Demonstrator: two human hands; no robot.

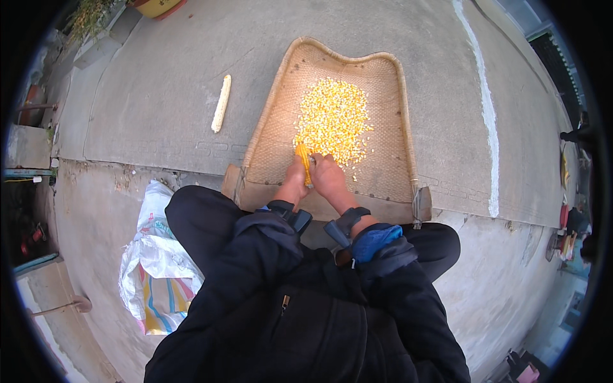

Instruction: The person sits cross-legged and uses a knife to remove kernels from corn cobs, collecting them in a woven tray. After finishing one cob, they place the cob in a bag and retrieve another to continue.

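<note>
My left hand (294,179) is closed around a yellow ear of corn (303,158), whose tip points away from me. Against the ear's right side rests my right hand (328,176), its fingers curled; whether they grip the ear is hard to see. Both hands are over the near part of a woven winnowing basket (385,115), which has a bound rim and a flat wooden front edge by my legs. Loose yellow corn kernels (335,117) lie spread in the middle of the basket, just beyond my hands.
A bare corncob (221,104) lies on the concrete left of the basket. A white woven sack (158,249) with coloured stripes lies by my left knee. Farther off are a yellow plant pot (155,6) at the top left and a white painted line (483,95) on the right.
</note>
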